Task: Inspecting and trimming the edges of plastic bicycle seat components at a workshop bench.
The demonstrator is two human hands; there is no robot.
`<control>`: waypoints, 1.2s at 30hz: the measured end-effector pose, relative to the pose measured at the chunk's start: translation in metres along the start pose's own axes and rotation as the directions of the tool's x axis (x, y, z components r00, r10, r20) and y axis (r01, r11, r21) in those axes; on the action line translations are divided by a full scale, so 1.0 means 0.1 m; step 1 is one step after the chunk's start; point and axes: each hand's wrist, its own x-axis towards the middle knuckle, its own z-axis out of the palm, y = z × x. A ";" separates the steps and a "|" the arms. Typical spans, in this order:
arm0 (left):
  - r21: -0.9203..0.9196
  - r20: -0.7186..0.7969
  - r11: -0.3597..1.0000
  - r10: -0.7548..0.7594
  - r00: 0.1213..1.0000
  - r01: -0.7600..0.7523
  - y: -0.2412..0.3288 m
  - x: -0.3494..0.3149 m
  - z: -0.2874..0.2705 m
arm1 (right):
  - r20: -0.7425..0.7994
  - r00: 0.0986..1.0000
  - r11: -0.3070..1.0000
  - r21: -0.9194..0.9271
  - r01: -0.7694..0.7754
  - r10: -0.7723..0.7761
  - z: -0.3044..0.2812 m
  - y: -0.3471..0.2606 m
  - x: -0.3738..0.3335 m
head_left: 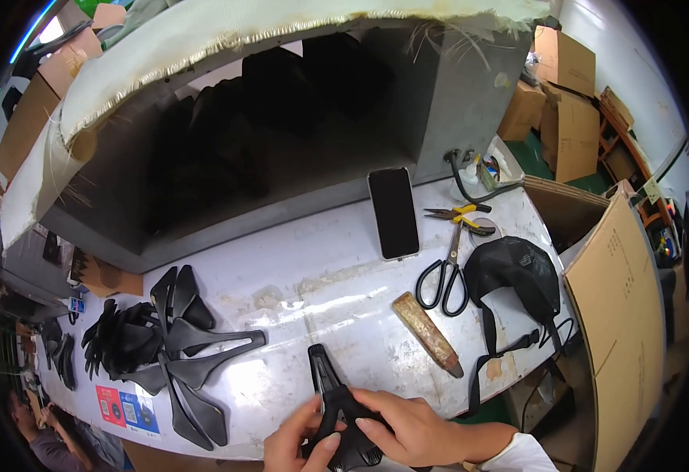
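I'm seeing a red-and-blue QR-code label (128, 409) on the tabletop (336, 303) left of the grip; rightward, a carton (613, 330) is bearing illegibly small print.

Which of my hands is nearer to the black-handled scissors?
Your right hand. In the picture, it is below and slightly left of the scissors, holding a black piece; your left hand, holding the same piece, is farther left.
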 end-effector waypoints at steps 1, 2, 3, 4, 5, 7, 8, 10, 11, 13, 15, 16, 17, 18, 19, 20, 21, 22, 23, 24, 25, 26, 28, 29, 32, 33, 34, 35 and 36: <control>-0.003 0.003 1.000 -0.010 1.000 0.010 0.00 0.00 -0.03 | 0.001 1.000 1.000 0.001 -0.011 0.011 -0.01 -0.03 0.01; 0.218 0.065 0.952 0.204 0.977 -0.213 0.00 0.02 -0.04 | 0.061 0.996 0.998 -0.015 -0.064 0.065 -0.04 -0.07 0.05; 0.406 0.173 0.809 0.389 0.905 -0.425 0.00 0.02 -0.05 | 0.120 0.986 0.993 -0.035 -0.116 0.120 -0.07 -0.10 0.10; 0.386 0.204 0.834 0.340 0.918 -0.394 -0.02 -0.03 -0.06 | 0.117 0.984 0.991 -0.035 -0.129 0.132 -0.10 -0.11 0.15; 0.380 0.210 0.839 0.332 0.920 -0.389 -0.04 -0.04 -0.06 | 0.139 0.985 0.989 -0.116 -0.088 0.104 -0.13 -0.12 0.21; 0.434 0.186 0.808 0.353 0.917 -0.399 -0.09 -0.05 -0.05 | 0.161 0.983 0.979 -0.198 -0.055 0.088 -0.13 -0.11 0.24; 0.431 0.190 0.812 0.345 0.919 -0.394 -0.12 -0.06 -0.07 | 0.148 0.986 0.976 -0.212 -0.049 0.082 -0.12 -0.11 0.25; 0.421 0.168 0.828 0.331 0.929 -0.371 -0.20 -0.09 -0.05 | 0.134 0.988 0.973 -0.227 -0.049 0.081 -0.08 -0.07 0.25; 0.415 0.142 0.839 0.321 0.936 -0.351 -0.24 -0.10 -0.05 | 0.137 0.987 0.977 -0.207 -0.057 0.086 -0.06 -0.02 0.25; 0.343 0.101 0.900 0.250 0.963 -0.270 -0.31 -0.10 -0.06 | 0.143 0.985 0.981 -0.181 -0.067 0.094 -0.04 0.02 0.24; 0.270 0.062 0.946 0.172 0.983 -0.183 -0.36 -0.10 -0.09 | 0.189 0.965 0.981 -0.102 -0.165 0.182 -0.05 0.04 0.25; 0.264 0.068 0.948 0.165 0.984 -0.177 -0.37 -0.08 -0.10 | 0.190 0.964 0.980 -0.101 -0.170 0.187 -0.05 0.03 0.26; 0.258 0.074 0.951 0.157 0.985 -0.171 -0.37 -0.07 -0.11 | 0.203 0.957 0.975 -0.119 -0.188 0.209 -0.06 0.00 0.27; 0.256 0.074 0.952 0.152 0.986 -0.166 -0.36 -0.07 -0.11 | 0.215 0.949 0.969 -0.137 -0.205 0.231 -0.07 -0.01 0.28; 0.262 0.084 0.949 0.157 0.984 -0.174 -0.34 -0.07 -0.11 | 0.214 0.948 0.967 -0.140 -0.210 0.237 -0.07 -0.02 0.29; 0.268 0.093 0.946 0.162 0.982 -0.181 -0.34 -0.06 -0.10 | 0.201 0.951 0.964 -0.173 -0.202 0.235 -0.06 -0.02 0.30; 0.263 0.094 0.948 0.159 0.983 -0.179 -0.34 -0.06 -0.09 | 0.189 0.954 0.959 -0.206 -0.193 0.232 -0.05 -0.03 0.30; 0.351 0.110 0.897 0.244 0.964 -0.267 -0.34 -0.05 -0.07 | 0.191 0.953 0.959 -0.209 -0.193 0.234 -0.02 -0.03 0.29; 0.435 0.133 0.830 0.324 0.937 -0.349 -0.35 -0.05 -0.06 | 0.139 0.975 0.961 -0.238 -0.139 0.176 0.03 -0.02 0.27; 0.388 0.129 0.865 0.291 0.948 -0.318 -0.34 -0.07 -0.06 | 0.088 0.990 0.959 -0.269 -0.086 0.113 0.06 -0.01 0.26; 0.385 0.126 0.867 0.290 0.949 -0.316 -0.31 -0.05 -0.06 | 0.091 0.989 0.958 -0.272 -0.087 0.115 0.08 0.02 0.29; 0.405 0.145 0.856 0.289 0.946 -0.323 -0.28 -0.01 -0.07 | 0.082 0.997 0.960 -0.280 0.015 0.009 0.09 0.06 0.31; 0.423 0.159 0.846 0.284 0.946 -0.325 -0.26 0.05 -0.08 | 0.096 0.986 0.931 -0.329 0.158 -0.133 0.11 0.14 0.32; 0.353 0.176 0.889 0.244 0.954 -0.292 -0.26 0.06 -0.10 | 0.100 0.986 0.931 -0.329 0.157 -0.130 0.09 0.13 0.32; 0.020 0.180 0.997 0.072 0.981 -0.077 -0.43 -0.01 -0.13 | 0.204 0.975 0.934 -0.326 0.149 -0.084 0.07 0.11 0.34; -0.237 0.198 0.965 -0.062 0.978 0.109 -0.51 -0.05 -0.15 | 0.168 0.985 0.958 -0.271 0.092 -0.047 0.10 0.11 0.32; -0.420 0.278 0.851 -0.209 0.938 0.314 -0.42 -0.02 -0.21 | 0.134 0.991 0.976 -0.216 0.035 -0.006 0.12 0.12 0.30; -0.425 0.277 0.848 -0.212 0.937 0.317 -0.42 0.02 -0.23 | 0.139 0.990 0.976 -0.217 0.031 -0.001 0.12 0.12 0.30; -0.496 0.329 0.789 -0.216 0.919 0.363 -0.43 0.04 -0.25 | 0.131 0.991 0.982 -0.185 0.026 -0.002 0.12 0.12 0.31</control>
